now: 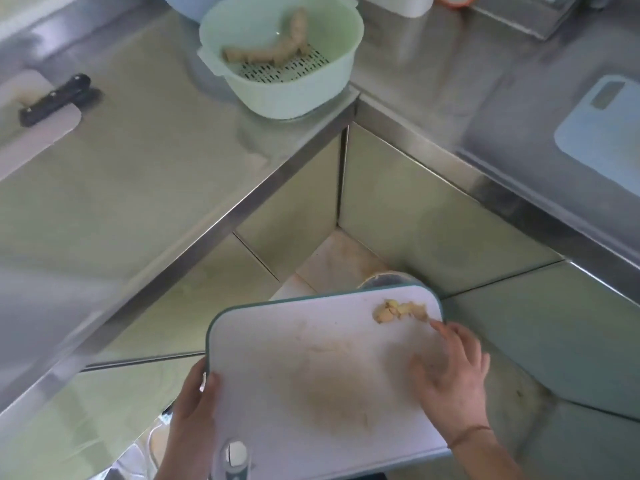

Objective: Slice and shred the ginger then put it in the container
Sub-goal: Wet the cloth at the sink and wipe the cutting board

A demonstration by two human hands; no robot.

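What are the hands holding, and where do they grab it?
The left hand grips the white cutting board by its left edge. The right hand holds nothing; its straight fingers push the ginger scraps toward the board's far right corner.

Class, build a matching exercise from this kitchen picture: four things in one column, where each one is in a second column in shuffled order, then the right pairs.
1. knife
2. whole ginger root
3. ginger scraps
4. left hand

A. in the green colander
B. gripping the board's left edge
C. on the far-left white board
D. at the far right corner of the held cutting board

Pairs: 1-C, 2-A, 3-D, 4-B
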